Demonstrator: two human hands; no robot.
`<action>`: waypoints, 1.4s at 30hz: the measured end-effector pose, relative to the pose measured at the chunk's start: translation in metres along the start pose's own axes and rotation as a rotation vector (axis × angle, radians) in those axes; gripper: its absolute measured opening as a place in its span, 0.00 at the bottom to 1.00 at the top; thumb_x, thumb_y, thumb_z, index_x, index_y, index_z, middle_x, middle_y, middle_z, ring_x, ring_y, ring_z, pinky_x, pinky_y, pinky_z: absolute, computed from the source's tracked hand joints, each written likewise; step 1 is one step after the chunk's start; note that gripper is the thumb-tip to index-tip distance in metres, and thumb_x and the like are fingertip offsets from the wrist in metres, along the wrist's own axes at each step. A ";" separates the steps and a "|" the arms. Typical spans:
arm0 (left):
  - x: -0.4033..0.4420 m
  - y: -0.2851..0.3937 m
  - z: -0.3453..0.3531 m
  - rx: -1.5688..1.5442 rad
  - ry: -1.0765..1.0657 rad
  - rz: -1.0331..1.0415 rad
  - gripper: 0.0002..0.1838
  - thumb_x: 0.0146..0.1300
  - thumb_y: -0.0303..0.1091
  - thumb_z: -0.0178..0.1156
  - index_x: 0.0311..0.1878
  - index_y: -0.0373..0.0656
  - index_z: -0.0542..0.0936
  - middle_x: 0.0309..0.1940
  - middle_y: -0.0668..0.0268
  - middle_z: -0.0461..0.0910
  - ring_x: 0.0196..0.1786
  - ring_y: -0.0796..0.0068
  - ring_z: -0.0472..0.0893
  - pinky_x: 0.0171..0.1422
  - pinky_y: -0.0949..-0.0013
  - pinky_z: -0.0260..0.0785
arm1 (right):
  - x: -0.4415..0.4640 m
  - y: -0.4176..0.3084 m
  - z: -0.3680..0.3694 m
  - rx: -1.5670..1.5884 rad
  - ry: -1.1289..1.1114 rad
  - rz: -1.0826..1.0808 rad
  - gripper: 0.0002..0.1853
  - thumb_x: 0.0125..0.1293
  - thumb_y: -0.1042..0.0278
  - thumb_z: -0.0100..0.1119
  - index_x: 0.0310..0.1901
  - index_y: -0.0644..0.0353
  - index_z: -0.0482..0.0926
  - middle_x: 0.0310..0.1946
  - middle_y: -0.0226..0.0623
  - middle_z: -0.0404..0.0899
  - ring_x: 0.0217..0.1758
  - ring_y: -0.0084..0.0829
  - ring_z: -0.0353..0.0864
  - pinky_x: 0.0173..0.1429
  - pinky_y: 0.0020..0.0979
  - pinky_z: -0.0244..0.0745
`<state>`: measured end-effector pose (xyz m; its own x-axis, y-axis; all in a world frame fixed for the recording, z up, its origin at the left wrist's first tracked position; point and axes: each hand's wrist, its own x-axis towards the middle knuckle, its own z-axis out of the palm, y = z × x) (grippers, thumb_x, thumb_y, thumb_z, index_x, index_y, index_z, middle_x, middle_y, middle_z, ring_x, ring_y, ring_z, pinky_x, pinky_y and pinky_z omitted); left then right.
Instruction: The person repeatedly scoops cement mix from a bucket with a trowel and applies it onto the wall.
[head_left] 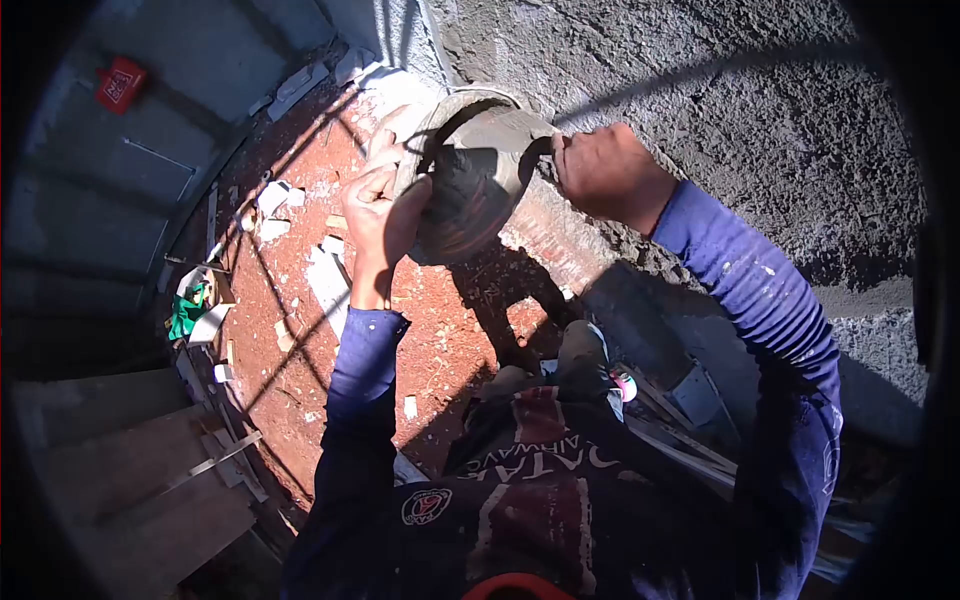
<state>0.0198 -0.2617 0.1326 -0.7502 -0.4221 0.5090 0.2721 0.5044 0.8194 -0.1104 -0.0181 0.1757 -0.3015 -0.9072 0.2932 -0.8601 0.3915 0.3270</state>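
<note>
A round mortar bucket [470,235] is held up in front of the rough wall, its open mouth toward me and its inside partly in shadow. My left hand [385,215] is closed on its left rim, thumb toward the inside. At the bucket's right side, my right hand [605,175] wraps round a dark handle, which seems to belong to a trowel [505,127]. Grey mortar covers the flat part that lies across the bucket's mouth. Much of the handle is hidden by my fingers.
Rough grey plaster covers the wall [740,150] at the right. Reddish soil [430,330] below carries scattered white fragments [275,200]. Boards [140,470] lie at lower left, near a green cloth-like item [187,312]. A red item [120,84] shows at upper left.
</note>
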 end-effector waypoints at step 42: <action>-0.067 -0.167 0.064 -0.390 0.092 -0.714 0.03 0.52 0.20 0.66 0.32 0.36 0.83 0.30 0.70 0.82 0.32 0.81 0.78 0.40 0.75 0.70 | -0.059 0.016 0.090 0.449 -0.828 0.215 0.13 0.65 0.65 0.49 0.44 0.64 0.78 0.34 0.52 0.81 0.45 0.46 0.80 0.51 0.50 0.74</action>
<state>-0.0140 -0.2699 -0.0548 -0.7741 -0.6114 -0.1641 -0.0496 -0.2000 0.9785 -0.1431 0.0282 0.0829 -0.5179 -0.7109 -0.4758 -0.7779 0.6228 -0.0836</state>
